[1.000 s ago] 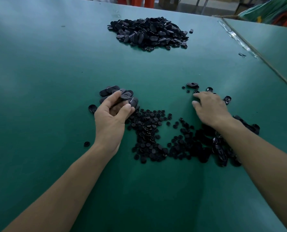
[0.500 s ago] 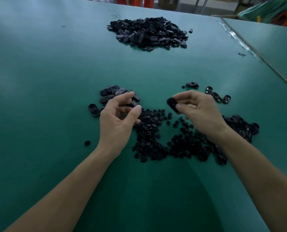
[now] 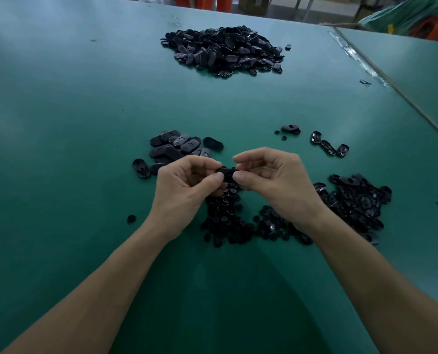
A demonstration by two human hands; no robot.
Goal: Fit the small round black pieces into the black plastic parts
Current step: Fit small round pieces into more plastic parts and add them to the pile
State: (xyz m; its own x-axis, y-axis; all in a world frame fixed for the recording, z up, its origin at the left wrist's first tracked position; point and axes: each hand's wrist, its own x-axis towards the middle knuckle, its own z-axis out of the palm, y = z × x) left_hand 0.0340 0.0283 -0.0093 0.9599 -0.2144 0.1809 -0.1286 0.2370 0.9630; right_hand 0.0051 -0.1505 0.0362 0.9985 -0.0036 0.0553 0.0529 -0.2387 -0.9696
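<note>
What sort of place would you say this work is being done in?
Likely a factory assembly bench: a wide green table, a far heap of black plastic parts, loose small round pieces.

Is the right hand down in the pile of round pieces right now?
No, the right hand is lifted off the pile of round pieces, pinching a black plastic part together with the left hand.

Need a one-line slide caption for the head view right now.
Left hand and right hand pinch one black plastic part above the heap of small round pieces on the green table.
</note>
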